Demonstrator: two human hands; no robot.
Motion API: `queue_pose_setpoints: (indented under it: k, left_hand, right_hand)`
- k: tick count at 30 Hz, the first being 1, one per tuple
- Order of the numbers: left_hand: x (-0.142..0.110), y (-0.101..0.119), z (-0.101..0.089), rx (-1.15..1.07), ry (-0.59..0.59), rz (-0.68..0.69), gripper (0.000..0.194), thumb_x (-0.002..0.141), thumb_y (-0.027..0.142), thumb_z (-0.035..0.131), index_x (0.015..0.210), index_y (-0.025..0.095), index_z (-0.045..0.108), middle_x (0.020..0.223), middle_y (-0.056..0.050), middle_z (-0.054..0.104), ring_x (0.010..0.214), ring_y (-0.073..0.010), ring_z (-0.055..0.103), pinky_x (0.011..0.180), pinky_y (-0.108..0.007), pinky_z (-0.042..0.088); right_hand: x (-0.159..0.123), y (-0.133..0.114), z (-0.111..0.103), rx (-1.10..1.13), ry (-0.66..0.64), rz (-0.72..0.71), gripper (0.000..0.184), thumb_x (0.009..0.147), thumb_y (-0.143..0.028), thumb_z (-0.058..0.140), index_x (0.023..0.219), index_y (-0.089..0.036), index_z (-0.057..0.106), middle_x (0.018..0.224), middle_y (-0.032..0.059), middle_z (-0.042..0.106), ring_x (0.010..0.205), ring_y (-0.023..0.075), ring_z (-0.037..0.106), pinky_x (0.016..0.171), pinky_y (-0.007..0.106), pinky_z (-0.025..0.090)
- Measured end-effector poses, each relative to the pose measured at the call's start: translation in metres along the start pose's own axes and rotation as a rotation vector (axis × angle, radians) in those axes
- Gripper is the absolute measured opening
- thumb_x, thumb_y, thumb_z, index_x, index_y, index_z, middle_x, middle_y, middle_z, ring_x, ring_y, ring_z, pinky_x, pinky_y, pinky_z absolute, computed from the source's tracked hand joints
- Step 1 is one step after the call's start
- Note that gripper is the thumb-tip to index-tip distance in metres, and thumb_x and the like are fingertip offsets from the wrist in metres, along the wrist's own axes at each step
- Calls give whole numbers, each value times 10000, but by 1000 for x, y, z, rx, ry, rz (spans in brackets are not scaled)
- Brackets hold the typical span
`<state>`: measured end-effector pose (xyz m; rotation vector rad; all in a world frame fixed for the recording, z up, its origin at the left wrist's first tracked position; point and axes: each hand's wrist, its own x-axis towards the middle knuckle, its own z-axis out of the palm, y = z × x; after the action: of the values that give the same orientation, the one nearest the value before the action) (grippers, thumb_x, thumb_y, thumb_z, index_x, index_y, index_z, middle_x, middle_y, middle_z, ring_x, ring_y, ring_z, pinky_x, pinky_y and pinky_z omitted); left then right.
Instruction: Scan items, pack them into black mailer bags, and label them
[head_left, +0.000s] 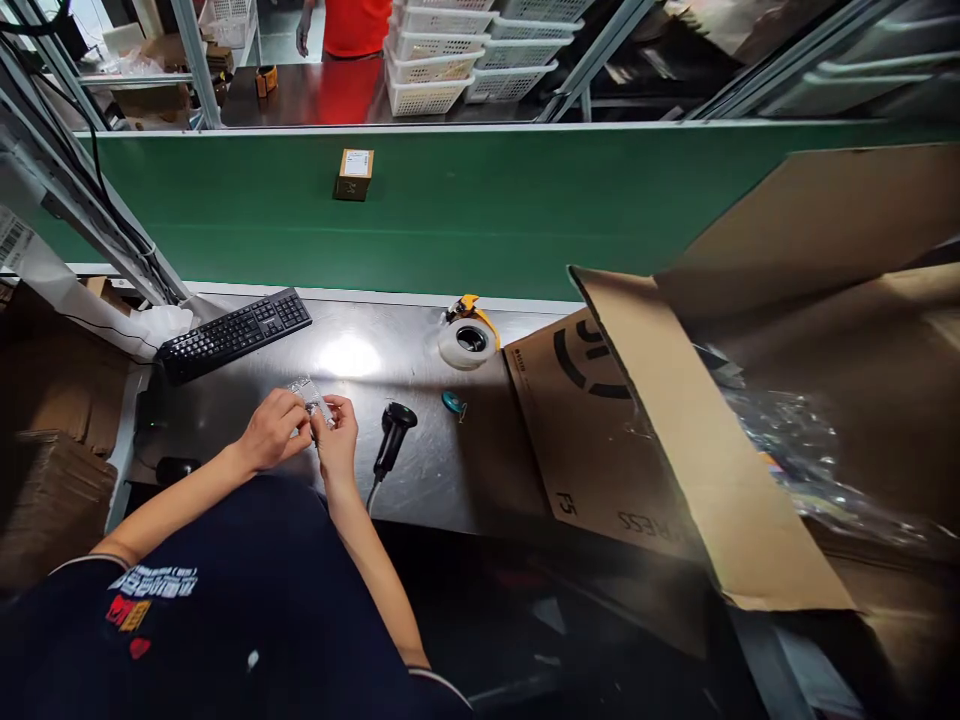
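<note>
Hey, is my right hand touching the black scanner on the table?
Apart. The head view shows a strip of metal tabletop between the right hand and the black scanner.
</note>
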<state>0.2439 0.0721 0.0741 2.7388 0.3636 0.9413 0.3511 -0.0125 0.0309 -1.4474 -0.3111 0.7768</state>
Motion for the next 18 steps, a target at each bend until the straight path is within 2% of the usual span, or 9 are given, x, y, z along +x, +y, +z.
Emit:
queue_pose_setpoints:
  k: [4, 7, 9, 14, 18]
  left_hand:
    - [-4, 1, 1, 13, 9, -64, 123, 936, 170, 601, 821, 209, 618, 881, -57, 688, 843, -212, 632, 777, -385, 561]
    - [-7, 3, 1, 22, 36, -115, 133, 947, 190, 607, 818, 218, 612, 870, -53, 681, 845, -210, 631, 784, -385, 559]
    - [-7, 5, 1, -3, 45, -100, 121, 945, 187, 609, 828, 218, 613, 863, -51, 681, 837, -208, 628, 777, -381, 561]
    - [-9, 11, 1, -21, 25, -75, 123, 944, 177, 585, 833, 217, 619, 865, -51, 685, 830, -211, 639, 762, -386, 575]
    - [-9, 11, 1, -21, 37, -73, 124, 944, 171, 587, 832, 215, 616, 856, -50, 678, 813, -207, 633, 757, -379, 565]
  right_hand:
    - [-6, -8, -6, 30, -63, 13, 403, 771, -437, 741, 1125, -254, 683, 1044, 32, 686, 911, 186, 606, 784, 326, 557]
    - [-11, -16, -16, 92, -231, 110, 573, 805, -448, 751, 1332, -248, 646, 912, -2, 684, 684, 139, 553, 623, 295, 508]
    - [-12, -19, -21, 119, -274, 137, 617, 802, -428, 768, 1369, -233, 626, 861, -14, 676, 622, 119, 522, 577, 280, 477]
    - [-9, -16, -17, 117, -148, 68, 480, 749, -449, 815, 1148, -214, 686, 1117, 66, 716, 764, 144, 632, 644, 293, 545]
    - [-6, -11, -10, 18, -69, 6, 443, 710, -499, 835, 1024, -213, 709, 976, 49, 700, 839, 177, 635, 629, 277, 525]
